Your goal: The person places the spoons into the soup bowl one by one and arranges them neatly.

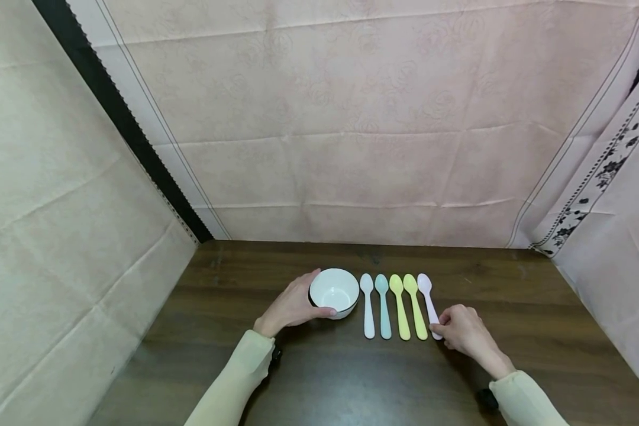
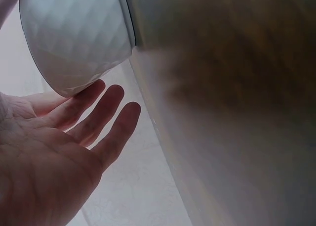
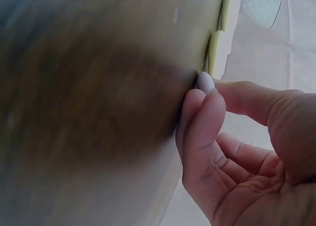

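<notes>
My left hand (image 1: 296,303) holds a small white bowl (image 1: 334,289) at its left side, the thumb at the front and fingers around the back. In the left wrist view the bowl (image 2: 79,35) has a dimpled outer wall, and some fingers stand apart from it. My right hand (image 1: 467,332) pinches the handle end of a lilac spoon (image 1: 427,299) between thumb and fingers; in the right wrist view only the tip of that spoon's handle (image 3: 205,81) shows. Left of it lie two yellow spoons (image 1: 399,302), a light blue spoon (image 1: 383,305) and a whitish spoon (image 1: 368,305).
The spoons lie side by side on a dark wooden table (image 1: 319,378), bowls pointing away from me. Pale cloth (image 1: 351,148) hangs along the table's back edge, with more cloth (image 1: 58,236) at the left and a flower-bordered cloth (image 1: 617,266) at the right.
</notes>
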Available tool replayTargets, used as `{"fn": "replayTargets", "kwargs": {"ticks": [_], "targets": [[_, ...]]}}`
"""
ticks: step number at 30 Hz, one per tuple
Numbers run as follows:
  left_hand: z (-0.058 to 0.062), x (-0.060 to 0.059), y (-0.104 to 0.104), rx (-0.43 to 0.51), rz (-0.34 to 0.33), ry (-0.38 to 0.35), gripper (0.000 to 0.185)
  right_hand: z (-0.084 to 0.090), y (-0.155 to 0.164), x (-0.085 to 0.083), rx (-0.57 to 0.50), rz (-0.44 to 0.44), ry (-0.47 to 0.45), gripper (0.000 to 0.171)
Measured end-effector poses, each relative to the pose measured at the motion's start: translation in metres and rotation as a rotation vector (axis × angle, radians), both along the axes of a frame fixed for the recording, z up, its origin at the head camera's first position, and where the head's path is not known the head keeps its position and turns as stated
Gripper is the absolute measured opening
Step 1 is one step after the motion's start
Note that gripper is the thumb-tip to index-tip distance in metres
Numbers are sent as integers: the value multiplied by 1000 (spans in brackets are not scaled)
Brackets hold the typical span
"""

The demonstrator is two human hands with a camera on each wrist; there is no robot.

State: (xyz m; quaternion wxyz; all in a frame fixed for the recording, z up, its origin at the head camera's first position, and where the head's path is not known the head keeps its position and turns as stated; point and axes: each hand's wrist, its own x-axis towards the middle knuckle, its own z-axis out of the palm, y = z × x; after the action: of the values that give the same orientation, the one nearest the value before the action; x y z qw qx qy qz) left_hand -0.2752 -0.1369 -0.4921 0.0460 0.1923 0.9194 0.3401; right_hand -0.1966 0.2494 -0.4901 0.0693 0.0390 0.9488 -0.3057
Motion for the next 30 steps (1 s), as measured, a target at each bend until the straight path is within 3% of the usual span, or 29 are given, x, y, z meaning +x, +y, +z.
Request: {"fn": "replayTargets", "kwargs": {"ticks": [11,23,30], "targets": [[0,-4,1,12,-18,-35,113,-3,-3,-3,-113,-64,-66,24],[0,-5,1,15,-5,-42,113,-2,2,-2,-149,-98,-95,18],[0,-6,1,12,-2,-45,114,-5,5,-1,-256,-139,-102,16]]}}
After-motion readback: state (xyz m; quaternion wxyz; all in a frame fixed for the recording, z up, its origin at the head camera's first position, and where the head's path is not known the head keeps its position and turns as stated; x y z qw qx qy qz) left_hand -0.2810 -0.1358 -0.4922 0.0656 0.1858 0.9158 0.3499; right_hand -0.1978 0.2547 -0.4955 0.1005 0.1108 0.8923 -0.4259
